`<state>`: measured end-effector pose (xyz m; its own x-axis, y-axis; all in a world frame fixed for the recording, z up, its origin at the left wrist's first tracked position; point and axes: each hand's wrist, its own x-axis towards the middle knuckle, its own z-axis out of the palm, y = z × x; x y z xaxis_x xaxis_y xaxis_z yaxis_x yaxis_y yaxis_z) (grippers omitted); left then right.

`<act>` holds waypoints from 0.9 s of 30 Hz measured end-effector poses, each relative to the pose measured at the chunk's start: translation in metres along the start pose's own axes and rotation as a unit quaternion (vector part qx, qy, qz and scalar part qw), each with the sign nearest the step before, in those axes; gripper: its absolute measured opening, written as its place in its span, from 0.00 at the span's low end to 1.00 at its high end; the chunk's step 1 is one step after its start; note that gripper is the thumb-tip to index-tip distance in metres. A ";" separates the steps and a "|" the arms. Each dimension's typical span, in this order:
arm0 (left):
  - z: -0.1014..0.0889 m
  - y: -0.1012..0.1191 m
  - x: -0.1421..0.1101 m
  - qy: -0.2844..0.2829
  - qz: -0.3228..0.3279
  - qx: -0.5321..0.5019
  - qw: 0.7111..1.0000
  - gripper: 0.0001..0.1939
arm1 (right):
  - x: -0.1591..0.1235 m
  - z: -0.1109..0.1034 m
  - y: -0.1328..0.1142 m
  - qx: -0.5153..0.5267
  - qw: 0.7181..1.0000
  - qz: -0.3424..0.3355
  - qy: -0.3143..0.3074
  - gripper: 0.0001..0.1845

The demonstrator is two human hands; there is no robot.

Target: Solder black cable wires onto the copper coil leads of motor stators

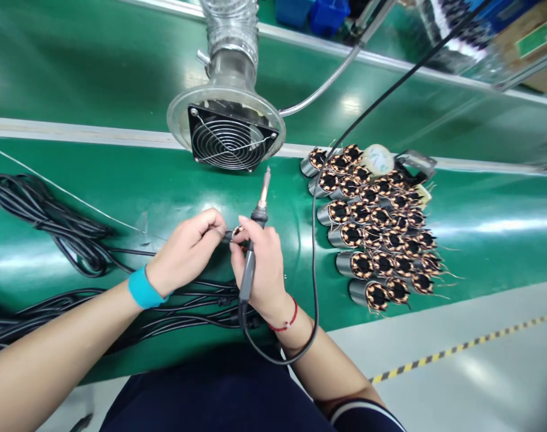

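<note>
Over the green bench [174, 192], I see the left hand [185, 252] pinched shut on a small coil [237, 230] (mostly hidden by the fingers), while the right hand [265, 270] curls closed around a soldering iron [248, 279], its tip pointing away from me. Just right of them sit rows of matching coils [372, 234], with a fan duct [228, 135] ahead and black cables [52, 222] to the left.
</note>
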<state>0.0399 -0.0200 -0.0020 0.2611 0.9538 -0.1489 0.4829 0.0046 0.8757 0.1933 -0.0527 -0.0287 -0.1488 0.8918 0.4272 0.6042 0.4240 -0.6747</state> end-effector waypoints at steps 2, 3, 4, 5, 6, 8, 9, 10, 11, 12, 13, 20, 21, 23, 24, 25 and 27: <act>0.002 -0.002 -0.002 0.018 -0.002 -0.015 1.000 0.07 | 0.000 0.001 0.000 0.004 1.000 -0.003 -0.003 0.25; 0.003 -0.003 -0.002 0.028 -0.003 -0.020 0.999 0.06 | 0.000 0.001 0.001 0.013 1.000 -0.004 -0.005 0.25; 0.003 -0.005 -0.003 0.037 -0.002 -0.022 0.999 0.06 | 0.000 0.001 0.002 0.026 1.000 -0.004 -0.004 0.26; 0.004 -0.006 -0.004 0.044 0.007 -0.026 0.999 0.06 | 0.000 0.002 0.002 0.046 0.999 -0.001 -0.003 0.26; 0.004 -0.006 -0.005 0.050 0.025 -0.030 0.998 0.06 | 0.000 0.003 0.003 0.071 0.997 0.006 0.001 0.27; 0.002 -0.007 -0.006 0.057 0.080 -0.032 0.995 0.05 | 0.001 0.004 0.005 0.130 0.991 0.026 0.012 0.27; 0.001 -0.007 -0.007 0.056 0.109 -0.026 0.992 0.05 | 0.001 0.004 0.005 0.158 0.987 0.037 0.016 0.27; -0.001 -0.006 -0.007 0.053 0.134 -0.014 0.989 0.05 | 0.001 0.004 0.006 0.185 0.981 0.046 0.020 0.27; -0.003 -0.005 -0.007 0.046 0.151 0.004 0.987 0.05 | 0.002 0.004 0.006 0.210 0.976 0.053 0.022 0.27; -0.005 -0.004 -0.007 0.035 0.164 0.023 0.986 0.05 | 0.002 0.004 0.007 0.231 0.971 0.060 0.024 0.27; -0.006 -0.004 -0.007 0.023 0.173 0.039 0.984 0.06 | 0.002 0.004 0.007 0.247 0.966 0.066 0.024 0.27; -0.015 -0.003 -0.005 -0.030 0.240 0.133 0.961 0.08 | 0.001 0.006 0.010 0.269 0.960 0.077 0.017 0.27; -0.015 -0.002 -0.005 -0.035 0.231 0.130 0.964 0.08 | 0.001 0.006 0.010 0.266 0.961 0.075 0.015 0.27; -0.016 -0.002 -0.005 -0.049 0.202 0.115 0.971 0.07 | 0.001 0.003 0.011 0.243 0.967 0.071 0.018 0.26; -0.016 -0.002 -0.005 -0.055 0.188 0.111 0.974 0.07 | 0.000 0.000 0.011 0.223 0.972 0.068 0.022 0.25; -0.017 -0.002 -0.005 -0.059 0.177 0.110 0.976 0.07 | -0.001 -0.003 0.012 0.200 0.977 0.064 0.026 0.24; -0.016 -0.002 -0.005 -0.064 0.160 0.112 0.979 0.07 | -0.005 -0.013 0.011 0.157 0.986 0.048 0.031 0.24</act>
<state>0.0241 -0.0201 0.0046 0.5252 0.8497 0.0475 0.5262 -0.3681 0.7665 0.2108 -0.0543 -0.0307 -0.0479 0.9233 0.3811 0.3393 0.3739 -0.8632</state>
